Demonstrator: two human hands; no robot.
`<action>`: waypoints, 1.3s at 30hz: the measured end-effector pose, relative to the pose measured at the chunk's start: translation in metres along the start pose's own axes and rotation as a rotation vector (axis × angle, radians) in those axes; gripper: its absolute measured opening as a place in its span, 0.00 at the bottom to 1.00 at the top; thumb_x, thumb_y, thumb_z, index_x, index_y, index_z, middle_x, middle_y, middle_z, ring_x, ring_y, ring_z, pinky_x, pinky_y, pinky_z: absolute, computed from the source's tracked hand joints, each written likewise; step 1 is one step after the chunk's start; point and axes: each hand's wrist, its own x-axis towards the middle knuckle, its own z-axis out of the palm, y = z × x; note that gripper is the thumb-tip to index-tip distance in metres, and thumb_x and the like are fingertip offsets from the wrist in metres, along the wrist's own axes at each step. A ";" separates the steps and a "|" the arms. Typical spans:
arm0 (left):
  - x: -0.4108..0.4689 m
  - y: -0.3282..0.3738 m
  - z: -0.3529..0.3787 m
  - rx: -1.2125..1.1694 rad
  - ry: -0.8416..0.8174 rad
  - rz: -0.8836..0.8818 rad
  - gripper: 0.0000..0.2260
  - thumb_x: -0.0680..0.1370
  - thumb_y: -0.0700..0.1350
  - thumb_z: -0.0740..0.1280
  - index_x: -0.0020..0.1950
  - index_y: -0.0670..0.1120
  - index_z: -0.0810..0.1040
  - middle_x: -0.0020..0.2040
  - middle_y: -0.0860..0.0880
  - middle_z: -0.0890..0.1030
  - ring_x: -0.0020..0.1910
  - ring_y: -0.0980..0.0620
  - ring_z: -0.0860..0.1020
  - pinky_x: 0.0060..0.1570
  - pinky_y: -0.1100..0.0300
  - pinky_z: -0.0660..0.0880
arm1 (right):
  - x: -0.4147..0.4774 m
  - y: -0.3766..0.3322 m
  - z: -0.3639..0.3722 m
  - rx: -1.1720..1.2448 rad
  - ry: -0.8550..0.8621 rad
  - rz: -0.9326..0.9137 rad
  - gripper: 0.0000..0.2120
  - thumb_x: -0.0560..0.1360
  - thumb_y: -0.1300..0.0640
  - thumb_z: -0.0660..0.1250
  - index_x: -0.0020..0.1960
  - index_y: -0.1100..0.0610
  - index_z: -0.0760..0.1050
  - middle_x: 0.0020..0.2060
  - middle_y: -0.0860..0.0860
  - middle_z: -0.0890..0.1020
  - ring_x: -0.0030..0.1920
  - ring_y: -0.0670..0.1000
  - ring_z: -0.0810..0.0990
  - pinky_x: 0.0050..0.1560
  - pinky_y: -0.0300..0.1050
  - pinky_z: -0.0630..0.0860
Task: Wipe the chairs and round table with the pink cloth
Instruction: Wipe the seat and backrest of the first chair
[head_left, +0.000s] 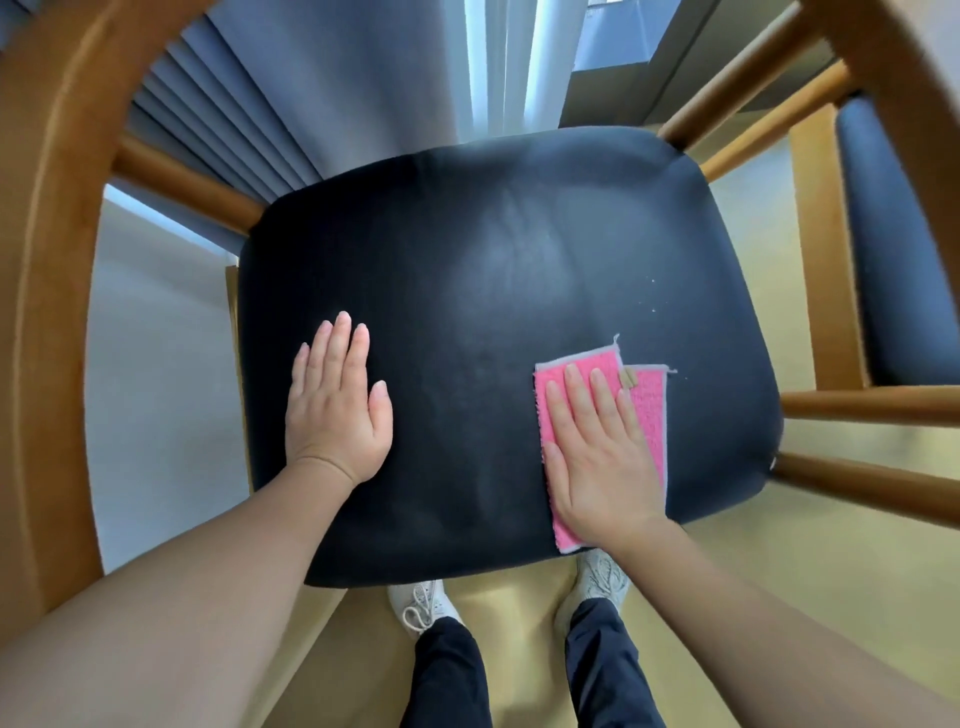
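Plainly, the head view shows a job in its early part. The folded pink terry cloth with grey edging (650, 410) lies flat on the near right part of the black padded leather chair seat (493, 249). The right hand (597, 457) presses down on it with straight fingers, gripping nothing. The left hand (337, 415) rests bare and flat on the seat's near left side, well apart from the other. Pale smears across the middle of the seat suggest some passes are made, while small white specks (652, 296) beyond the cloth look not yet reached. The curved light wooden chair frame (47, 260) gives no clue to wiping. A second dark-cushioned chair (893, 249) stands to the right, seemingly undone, and the round surface is not in view.
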 end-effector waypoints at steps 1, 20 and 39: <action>0.000 0.001 -0.002 0.006 -0.008 -0.008 0.26 0.79 0.49 0.50 0.76 0.41 0.57 0.77 0.43 0.55 0.77 0.46 0.51 0.75 0.54 0.41 | -0.010 0.003 0.003 -0.004 -0.009 -0.006 0.27 0.81 0.49 0.47 0.77 0.58 0.55 0.77 0.55 0.57 0.77 0.59 0.54 0.75 0.58 0.48; 0.016 0.065 0.003 0.000 -0.020 0.026 0.29 0.77 0.53 0.48 0.77 0.44 0.55 0.78 0.44 0.53 0.77 0.46 0.50 0.74 0.49 0.43 | 0.040 0.035 -0.016 -0.031 0.029 -0.002 0.27 0.81 0.48 0.47 0.77 0.57 0.57 0.75 0.57 0.63 0.76 0.61 0.58 0.74 0.58 0.50; 0.020 0.062 0.010 -0.008 -0.008 0.080 0.28 0.76 0.51 0.52 0.75 0.41 0.59 0.75 0.39 0.59 0.75 0.42 0.52 0.73 0.46 0.44 | 0.255 0.046 -0.079 -0.080 0.069 -0.024 0.27 0.81 0.47 0.45 0.78 0.54 0.56 0.76 0.54 0.61 0.75 0.60 0.57 0.76 0.57 0.47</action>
